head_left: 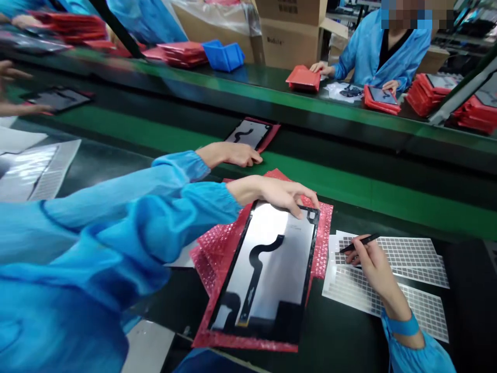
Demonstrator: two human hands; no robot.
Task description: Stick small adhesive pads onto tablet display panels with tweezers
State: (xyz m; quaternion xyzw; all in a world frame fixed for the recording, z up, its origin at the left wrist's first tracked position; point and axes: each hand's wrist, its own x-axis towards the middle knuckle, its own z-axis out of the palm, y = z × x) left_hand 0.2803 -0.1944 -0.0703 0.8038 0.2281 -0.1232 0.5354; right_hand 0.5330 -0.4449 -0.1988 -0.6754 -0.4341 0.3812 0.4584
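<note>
My left hand [281,194] grips the upper edge of a tablet display panel [277,264], thumb on its silvery back and fingers over the corner. A black flex cable curves across the panel, which lies tilted on red bubble-wrap bags [213,248]. To the right, my right hand [370,264] pinches slim black tweezers [365,240], their tip over a white sheet of small grey square stickers [407,251]. Another such sheet [419,305] lies partly under my wrist.
A co-worker's hand [243,154] from the left holds another display panel [248,133] on the green conveyor belt [388,191]. Across it, a person in blue [382,57] handles red packets [305,77]. A blue bin [225,56] and cartons [289,36] stand behind.
</note>
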